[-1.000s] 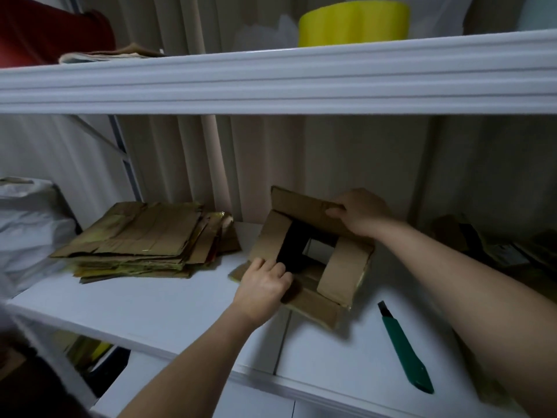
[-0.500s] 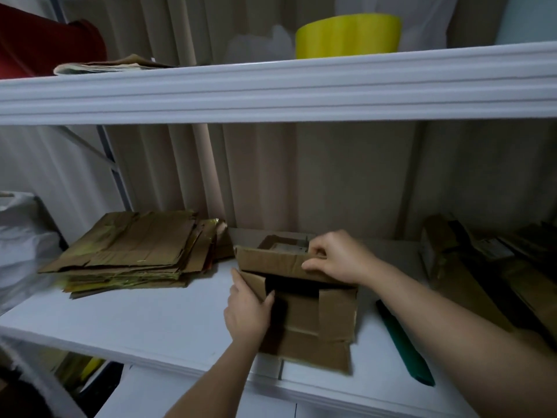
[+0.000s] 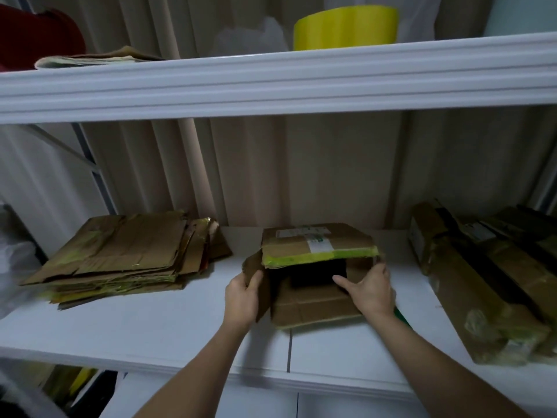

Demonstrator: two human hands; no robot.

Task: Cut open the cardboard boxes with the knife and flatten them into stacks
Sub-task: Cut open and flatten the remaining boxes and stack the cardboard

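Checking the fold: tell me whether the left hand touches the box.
Touching. Head view shows the left hand gripping the side flap of the cardboard box.

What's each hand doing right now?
Left hand: grips the box's left flap.
Right hand: fingers straight, pressing the box's right side.
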